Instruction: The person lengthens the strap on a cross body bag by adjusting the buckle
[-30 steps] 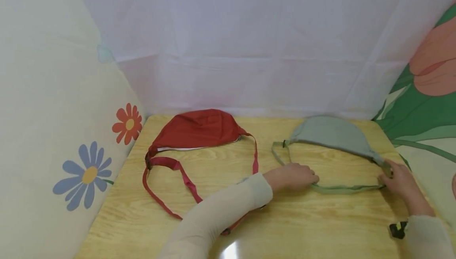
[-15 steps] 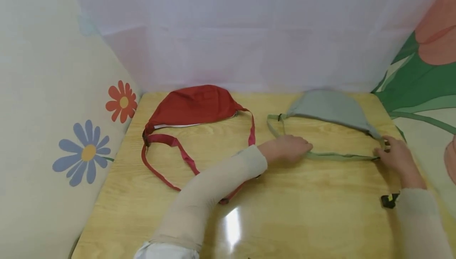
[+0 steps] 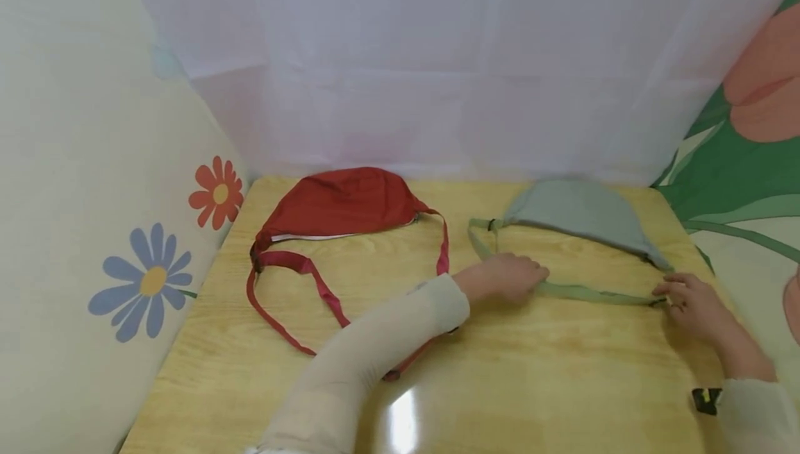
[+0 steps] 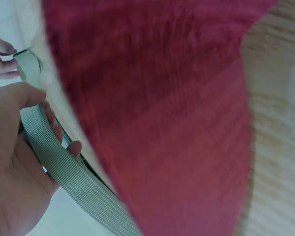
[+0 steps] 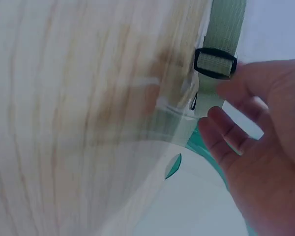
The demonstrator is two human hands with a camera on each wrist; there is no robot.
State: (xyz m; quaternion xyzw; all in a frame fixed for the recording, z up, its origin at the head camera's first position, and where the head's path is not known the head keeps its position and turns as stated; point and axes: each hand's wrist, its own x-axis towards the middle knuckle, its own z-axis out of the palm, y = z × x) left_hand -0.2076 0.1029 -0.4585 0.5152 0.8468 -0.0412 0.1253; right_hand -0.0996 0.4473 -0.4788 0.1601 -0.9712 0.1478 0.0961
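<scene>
A grey-green waist bag point(image 3: 575, 211) lies at the back right of the table, its green strap point(image 3: 587, 293) looped in front. My left hand point(image 3: 506, 277) pinches this strap; in the left wrist view the webbing point(image 4: 64, 157) runs between thumb and fingers. My right hand point(image 3: 696, 305) is at the strap's right end, fingers loosely bent and apart. In the right wrist view its thumb is beside a black slider buckle point(image 5: 215, 63), with a gap to the other fingers. A red waist bag point(image 3: 346, 204) lies at the back left; my left forearm covers part of its strap point(image 3: 325, 291).
The wooden table point(image 3: 550, 384) meets a white cloth backdrop point(image 3: 400, 79) behind. Flower-printed panels point(image 3: 75, 162) stand at both sides. A small black piece point(image 3: 706, 400) is beside my right sleeve. The red strap looms close in the left wrist view.
My right hand's fingers have loosened and spread around the strap's right end, baring the buckle. My left hand keeps its hold on the strap. The head view has tilted down, then partly back.
</scene>
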